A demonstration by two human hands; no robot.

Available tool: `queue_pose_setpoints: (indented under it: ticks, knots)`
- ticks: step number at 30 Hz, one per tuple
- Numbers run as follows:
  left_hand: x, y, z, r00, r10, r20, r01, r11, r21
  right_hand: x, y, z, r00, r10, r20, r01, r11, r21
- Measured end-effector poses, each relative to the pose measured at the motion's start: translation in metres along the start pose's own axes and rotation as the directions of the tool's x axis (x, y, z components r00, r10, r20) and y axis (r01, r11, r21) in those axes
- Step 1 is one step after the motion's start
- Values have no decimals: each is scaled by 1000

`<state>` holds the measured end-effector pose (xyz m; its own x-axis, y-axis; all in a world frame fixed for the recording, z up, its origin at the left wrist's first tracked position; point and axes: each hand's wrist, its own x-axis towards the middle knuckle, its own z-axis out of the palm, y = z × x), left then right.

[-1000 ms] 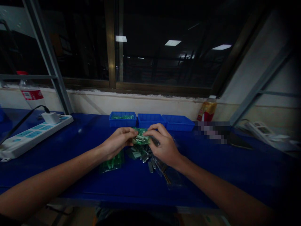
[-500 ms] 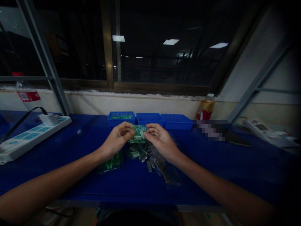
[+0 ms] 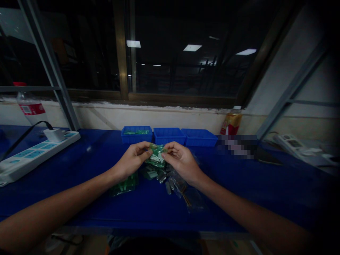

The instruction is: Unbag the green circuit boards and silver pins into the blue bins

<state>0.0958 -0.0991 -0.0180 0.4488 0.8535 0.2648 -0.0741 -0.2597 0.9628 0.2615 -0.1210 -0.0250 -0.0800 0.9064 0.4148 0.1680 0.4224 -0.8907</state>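
My left hand (image 3: 134, 157) and my right hand (image 3: 182, 161) pinch the two sides of a small green see-through plastic bag (image 3: 157, 156) with pale pieces showing in it. Both hands are closed, thumbs toward me. Just under the bag lies a loose heap of small green-and-white pieces (image 3: 152, 174) and grey metal-looking pieces (image 3: 168, 187). Another green plastic packet (image 3: 126, 186) rests on the table below my left wrist. A clear bag (image 3: 196, 200) with thin brownish sticks lies by my right wrist. What the pieces are is too dark to tell.
Three blue bins stand in a row behind my hands: a left bin (image 3: 136, 139) with green packets, a middle bin (image 3: 170, 132) and a right bin (image 3: 200, 141). A white power strip (image 3: 39, 152) lies left. Two bottles stand near the wall, a red-capped bottle (image 3: 32, 109) and a red-and-yellow bottle (image 3: 231, 123).
Both hands have sunk slightly toward the table with the green bag. The bag now looks more crumpled and tilted between the fingers. The other things have stayed in place.
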Motion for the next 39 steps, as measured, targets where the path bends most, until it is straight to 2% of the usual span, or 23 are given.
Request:
queue_pose_setpoints:
  ticks: [6, 17, 25, 34, 39]
  knots:
    - [-2, 2, 1, 997, 20, 78, -22, 1000, 20, -2, -2, -1, 985, 29, 172, -45, 995, 86]
    - [-2, 0, 2, 999, -23, 40, 24, 1000, -18, 0, -2, 1, 998, 62, 17, -63, 993, 96]
    - [0, 2, -3, 997, 74, 4, -74, 996, 53, -2, -6, 1, 995, 89, 36, -92, 990, 104]
    - [0, 3, -3, 999, 49, 8, -50, 995, 89, 0, -3, 0, 997, 64, 44, -68, 994, 88]
    - [2, 1, -5, 999, 38, -22, -35, 989, 142, -1, -1, -1, 998, -22, 62, 25, 999, -46]
